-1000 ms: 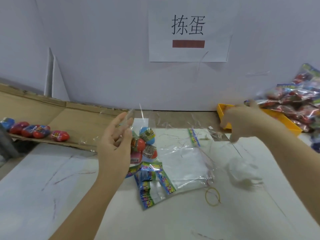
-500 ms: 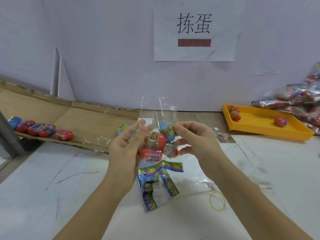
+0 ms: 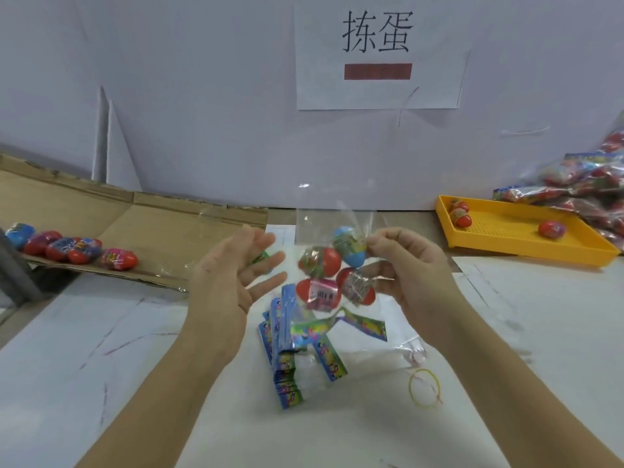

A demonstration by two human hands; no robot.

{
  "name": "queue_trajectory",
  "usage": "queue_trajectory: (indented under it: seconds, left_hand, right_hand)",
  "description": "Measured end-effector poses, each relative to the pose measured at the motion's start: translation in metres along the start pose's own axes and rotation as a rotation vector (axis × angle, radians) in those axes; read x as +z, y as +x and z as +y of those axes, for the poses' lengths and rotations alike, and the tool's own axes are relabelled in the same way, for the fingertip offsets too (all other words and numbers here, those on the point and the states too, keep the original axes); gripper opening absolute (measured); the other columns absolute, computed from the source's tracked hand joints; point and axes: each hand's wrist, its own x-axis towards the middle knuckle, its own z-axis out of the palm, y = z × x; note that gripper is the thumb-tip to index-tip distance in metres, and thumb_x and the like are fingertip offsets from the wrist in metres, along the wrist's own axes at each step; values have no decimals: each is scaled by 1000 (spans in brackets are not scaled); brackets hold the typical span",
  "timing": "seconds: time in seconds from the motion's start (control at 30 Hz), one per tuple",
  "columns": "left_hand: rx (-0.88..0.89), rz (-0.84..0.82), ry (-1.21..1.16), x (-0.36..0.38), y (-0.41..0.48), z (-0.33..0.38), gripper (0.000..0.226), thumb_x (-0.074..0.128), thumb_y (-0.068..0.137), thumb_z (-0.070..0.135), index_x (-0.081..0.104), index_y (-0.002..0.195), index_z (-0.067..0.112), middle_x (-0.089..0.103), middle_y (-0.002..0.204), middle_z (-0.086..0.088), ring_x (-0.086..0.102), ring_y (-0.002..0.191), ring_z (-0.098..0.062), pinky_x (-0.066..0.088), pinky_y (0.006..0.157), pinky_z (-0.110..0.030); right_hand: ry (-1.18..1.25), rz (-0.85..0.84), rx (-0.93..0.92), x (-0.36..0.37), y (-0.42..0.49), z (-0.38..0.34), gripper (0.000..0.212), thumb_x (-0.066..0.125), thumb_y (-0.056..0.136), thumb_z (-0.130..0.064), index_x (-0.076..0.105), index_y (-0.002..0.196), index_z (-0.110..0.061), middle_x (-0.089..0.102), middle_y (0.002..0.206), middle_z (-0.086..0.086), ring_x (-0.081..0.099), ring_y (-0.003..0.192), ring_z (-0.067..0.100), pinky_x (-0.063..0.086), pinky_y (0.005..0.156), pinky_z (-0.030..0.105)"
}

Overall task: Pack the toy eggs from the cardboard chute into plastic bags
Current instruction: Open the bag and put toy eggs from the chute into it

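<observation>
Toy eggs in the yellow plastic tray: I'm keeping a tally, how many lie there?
3. Two red toy eggs sit together in the yellow plastic tray's far left corner; a third lies toward its right side. None seems hidden.

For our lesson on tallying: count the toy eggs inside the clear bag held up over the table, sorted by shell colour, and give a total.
Blue eggs: 1
Red eggs: 3
Total: 4, all inside the clear bag, which the right hand pinches near its top.
</observation>
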Motion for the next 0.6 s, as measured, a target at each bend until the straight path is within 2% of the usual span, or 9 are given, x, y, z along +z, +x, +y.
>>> queue_trajectory:
  seconds: [0.07,0.1,0.2,0.23,0.33,0.47,0.6]
  left_hand:
    - [-63,-52,89,3,-3,-3,38,83,53,41,77,82,17,76,96,-6,73,75,-19,60,59,-31]
    - [-59,-51,128,4,-4,-5,37,84,51,40,78,80,18,76,95,-6,73,72,-17,60,60,-30]
    - [13,-57,169,7,-8,-7,12,73,64,28,79,73,23,77,86,-4,71,63,-13,58,57,-25]
    - [45,-43,190,7,-9,-7,10,70,67,26,79,72,25,77,85,-2,72,64,-13,58,57,-23]
    - [115,-35,248,9,-13,-9,11,68,71,26,79,72,29,77,83,0,73,69,-15,57,58,-21]
    - [192,18,258,14,-17,-9,7,68,74,25,75,76,23,76,78,3,73,66,-13,56,57,-20]
    - [193,25,309,15,-18,-12,10,64,87,12,71,84,18,76,82,6,73,67,-12,56,57,-20]
  right_hand:
    - [-54,-45,10,5,-2,4,12,58,90,-5,62,80,-9,70,69,2,63,53,13,51,47,22]
    - [-73,-44,10,7,-2,6,11,58,90,-5,62,80,-9,70,69,2,63,53,13,51,47,22]
    - [-125,0,8,7,-1,7,7,60,90,-7,62,83,-10,70,70,0,64,55,14,51,48,22]
    - [-140,4,10,7,-1,7,3,61,89,-10,62,86,-11,71,70,-1,64,55,14,52,48,23]
    - [-167,3,21,7,-2,8,14,67,84,-24,63,95,-16,72,73,-5,65,55,14,52,48,24]
    - [-157,107,-43,6,-2,10,7,70,82,-20,68,81,-14,73,73,0,66,60,12,54,50,23]
    - [-54,110,-3,6,-2,9,18,72,69,-28,70,81,-15,74,77,2,70,65,16,56,56,23]
